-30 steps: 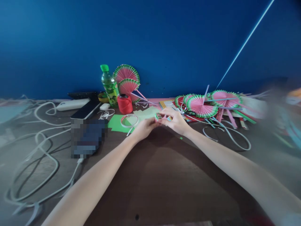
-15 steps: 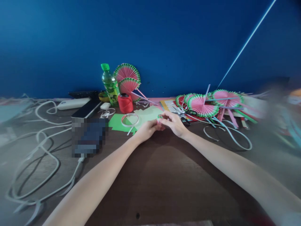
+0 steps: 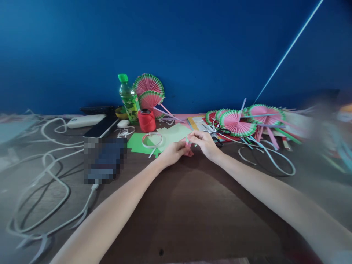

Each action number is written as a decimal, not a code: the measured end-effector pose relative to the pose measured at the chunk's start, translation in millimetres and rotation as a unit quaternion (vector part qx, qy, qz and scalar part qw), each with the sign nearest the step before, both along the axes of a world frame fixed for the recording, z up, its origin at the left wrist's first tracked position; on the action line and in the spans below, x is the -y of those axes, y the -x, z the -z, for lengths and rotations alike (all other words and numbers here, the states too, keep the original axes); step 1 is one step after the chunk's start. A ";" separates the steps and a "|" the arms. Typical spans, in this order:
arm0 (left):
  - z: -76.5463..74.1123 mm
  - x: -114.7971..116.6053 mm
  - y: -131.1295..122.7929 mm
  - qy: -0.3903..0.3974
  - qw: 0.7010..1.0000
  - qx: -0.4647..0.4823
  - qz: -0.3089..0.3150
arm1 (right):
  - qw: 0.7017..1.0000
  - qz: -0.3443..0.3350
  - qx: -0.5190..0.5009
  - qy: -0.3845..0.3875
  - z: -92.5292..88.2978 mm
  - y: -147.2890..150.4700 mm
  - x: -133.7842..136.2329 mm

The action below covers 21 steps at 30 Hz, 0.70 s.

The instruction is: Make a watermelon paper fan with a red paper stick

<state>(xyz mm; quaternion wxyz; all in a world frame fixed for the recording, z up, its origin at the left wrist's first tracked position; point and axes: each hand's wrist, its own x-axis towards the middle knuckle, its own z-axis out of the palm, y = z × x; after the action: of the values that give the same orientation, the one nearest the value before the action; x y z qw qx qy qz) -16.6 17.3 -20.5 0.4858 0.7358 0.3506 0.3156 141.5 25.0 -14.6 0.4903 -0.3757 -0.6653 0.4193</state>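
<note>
Between my hands is a small folded strip of pink paper (image 3: 188, 144) with a green and white edge at its top. My left hand (image 3: 175, 151) is closed on its left side, thumb and fingers pinching the pink part. At the upper end, my right hand (image 3: 204, 142) pinches the green and white edge with thumb and forefinger. Both hands are just above the dark table (image 3: 187, 205). Close to the left hand lie green paper sheets (image 3: 136, 143) and a roll of clear tape (image 3: 152, 146). Scissors (image 3: 217, 142) with black handles lie behind the right hand.
Pleated pink and green paper fans (image 3: 238, 123) are heaped at the back right, and more fans (image 3: 149, 88) lean on the blue wall. A green-capped bottle (image 3: 128, 99) and a red spool of thread (image 3: 147, 121) stand back left. White cables (image 3: 66, 183) and a blurred-out phone (image 3: 106, 159) lie left.
My right hand has shifted slightly right and turned, and more of the pink paper shows between my hands. My left hand has hardly moved.
</note>
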 end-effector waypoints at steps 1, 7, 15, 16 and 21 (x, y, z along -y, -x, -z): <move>-0.3 -0.1 -0.5 0.009 1.000 0.008 -0.005 | 1.000 -0.010 -0.008 0.004 1.6 -0.5 -1.2; 0.1 -5.9 0.0 0.085 0.987 0.129 -0.044 | 0.997 -0.016 -0.056 -0.040 13.9 -2.3 -9.8; 9.3 -16.1 4.3 0.161 0.938 0.290 -0.103 | 0.994 -0.008 -0.108 0.007 34.9 -3.4 -19.0; 10.2 -16.6 4.2 0.159 0.937 0.293 -0.109 | 0.994 -0.002 -0.109 0.007 34.0 -3.0 -18.0; 12.3 -17.6 4.9 0.153 0.941 0.277 -0.123 | 0.998 0.038 -0.043 -0.007 20.0 0.3 -7.7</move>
<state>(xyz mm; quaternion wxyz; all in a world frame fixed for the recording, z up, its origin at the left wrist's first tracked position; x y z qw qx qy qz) -21.4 34.9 -32.7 0.6280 0.4872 0.3339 0.5068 141.2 32.7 -34.6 0.5373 -0.3787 -0.6316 0.4111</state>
